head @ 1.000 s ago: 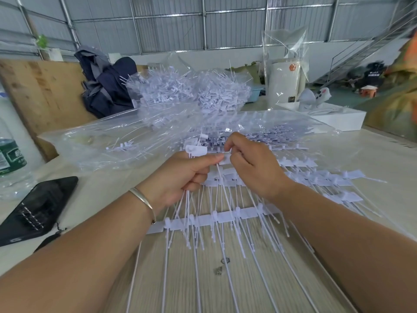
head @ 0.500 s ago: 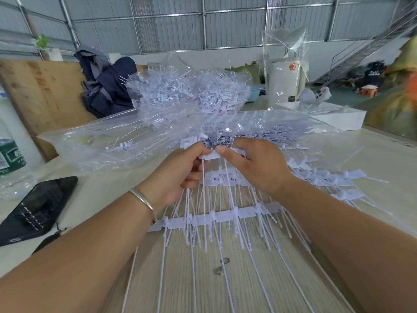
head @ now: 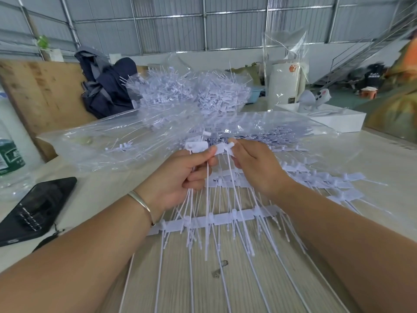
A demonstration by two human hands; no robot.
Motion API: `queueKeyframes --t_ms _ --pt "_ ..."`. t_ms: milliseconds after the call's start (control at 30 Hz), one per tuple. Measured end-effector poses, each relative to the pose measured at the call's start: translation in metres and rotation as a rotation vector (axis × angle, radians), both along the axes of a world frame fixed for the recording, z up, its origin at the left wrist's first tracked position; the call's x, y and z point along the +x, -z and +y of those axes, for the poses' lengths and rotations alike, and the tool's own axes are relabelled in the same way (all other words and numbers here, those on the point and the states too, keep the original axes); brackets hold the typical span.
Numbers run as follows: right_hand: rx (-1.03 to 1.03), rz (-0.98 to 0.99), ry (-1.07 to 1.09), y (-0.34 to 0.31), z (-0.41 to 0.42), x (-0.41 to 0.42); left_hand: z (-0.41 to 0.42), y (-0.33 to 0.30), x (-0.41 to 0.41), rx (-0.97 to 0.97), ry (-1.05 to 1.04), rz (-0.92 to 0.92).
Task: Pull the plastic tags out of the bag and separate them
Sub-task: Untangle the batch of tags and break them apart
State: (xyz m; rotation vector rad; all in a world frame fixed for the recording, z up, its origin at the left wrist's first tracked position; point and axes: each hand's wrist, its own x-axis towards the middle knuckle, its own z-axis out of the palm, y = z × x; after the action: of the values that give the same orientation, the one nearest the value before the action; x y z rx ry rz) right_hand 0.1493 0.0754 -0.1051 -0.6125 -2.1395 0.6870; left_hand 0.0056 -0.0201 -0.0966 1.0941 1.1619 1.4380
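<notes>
— Corrugated metal walls point(head: 171, 26) behind; pale wood-grain table point(head: 180, 285) below. Tags?
— Spilling from clear bag point(head: 108, 143). Left hand point(head: 178, 177) and right hand point(head: 257, 170) both pinching joined plastic tags point(head: 216, 149).

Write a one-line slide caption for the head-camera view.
Left hand and right hand pinch white plastic tags before a clear bag.
</notes>
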Motion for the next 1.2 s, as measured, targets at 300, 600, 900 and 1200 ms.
queueKeyframes --t_ms 300,600,900,1200 --pt "0.076 0.002 -0.019 -0.001 -0.02 -0.008 -0.001 0.008 0.001 -0.128 0.212 -0.177" --pt "0.328 -0.085 0.116 -0.008 -0.022 -0.007 -0.003 -0.001 -0.003 -0.103 0.162 -0.136" --pt "0.33 -0.176 0.237 0.002 -0.003 -0.007 -0.001 -0.005 -0.011 -0.15 -0.103 0.198" --pt "0.296 -0.145 0.221 0.001 0.0 -0.006 -0.002 -0.004 -0.006 -0.096 -0.21 0.352"
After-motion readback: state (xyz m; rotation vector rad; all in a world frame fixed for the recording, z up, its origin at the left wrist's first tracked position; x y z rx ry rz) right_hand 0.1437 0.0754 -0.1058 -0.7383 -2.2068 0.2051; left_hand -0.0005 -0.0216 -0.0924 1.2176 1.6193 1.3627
